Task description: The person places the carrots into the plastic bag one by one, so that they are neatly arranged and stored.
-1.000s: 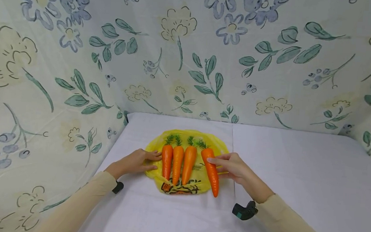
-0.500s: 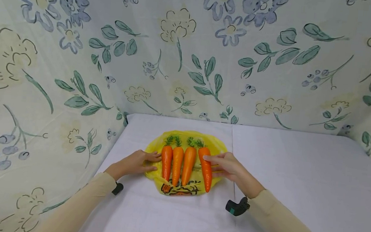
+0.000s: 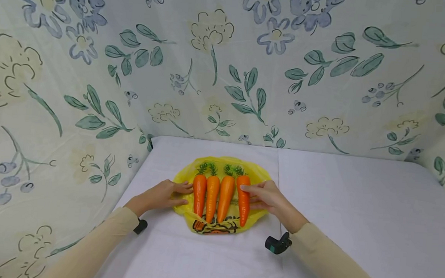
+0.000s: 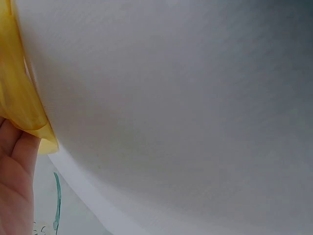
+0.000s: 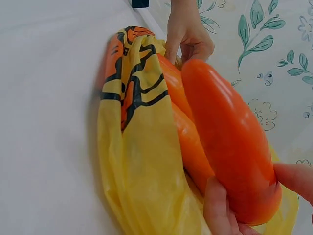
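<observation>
1. A white table point(image 3: 349, 208) stood before a floral cloth backdrop point(image 3: 96, 61).
2. A yellow plastic bag point(image 3: 259, 172) lay flat near the table's left end.
3. Four carrots lay side by side on the bag — leafy tops pointing away.
4. The right hand point(image 3: 266, 197) pinched the rightmost carrot point(image 3: 243, 198) between thumb and fingers.
5. The left hand point(image 3: 162, 195) rested flat on the bag's left edge — fingers straight, beside the leftmost carrot point(image 3: 199, 193).
</observation>
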`<state>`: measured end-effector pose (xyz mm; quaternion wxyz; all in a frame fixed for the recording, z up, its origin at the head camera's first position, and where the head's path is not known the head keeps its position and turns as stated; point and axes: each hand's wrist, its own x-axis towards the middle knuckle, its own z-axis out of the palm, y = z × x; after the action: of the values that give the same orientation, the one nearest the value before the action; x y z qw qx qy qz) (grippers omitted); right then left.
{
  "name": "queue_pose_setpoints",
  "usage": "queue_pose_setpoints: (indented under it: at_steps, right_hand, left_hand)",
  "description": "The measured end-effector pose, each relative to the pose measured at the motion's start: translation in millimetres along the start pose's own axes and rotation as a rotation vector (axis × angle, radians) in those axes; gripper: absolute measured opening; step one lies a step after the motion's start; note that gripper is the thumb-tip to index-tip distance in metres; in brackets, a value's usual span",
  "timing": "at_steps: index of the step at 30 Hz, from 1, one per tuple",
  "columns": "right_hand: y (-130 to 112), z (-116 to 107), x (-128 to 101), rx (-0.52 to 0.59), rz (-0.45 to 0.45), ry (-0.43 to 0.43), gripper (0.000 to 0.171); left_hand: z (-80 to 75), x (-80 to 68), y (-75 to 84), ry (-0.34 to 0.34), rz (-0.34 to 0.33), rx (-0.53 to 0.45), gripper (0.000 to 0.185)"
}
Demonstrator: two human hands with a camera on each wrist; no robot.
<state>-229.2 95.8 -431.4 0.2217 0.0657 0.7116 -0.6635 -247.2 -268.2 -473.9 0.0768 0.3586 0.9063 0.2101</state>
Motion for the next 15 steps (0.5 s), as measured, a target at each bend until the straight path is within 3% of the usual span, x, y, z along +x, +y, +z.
queue_pose_setpoints:
  at_steps: [15]
  right_hand:
    - [2, 11, 10, 0.005, -0.009, 0.054, 0.031]
  left_hand:
    - [-0.2, -0.2, 1.2, -0.001, 0.003, -0.008, 0.048]
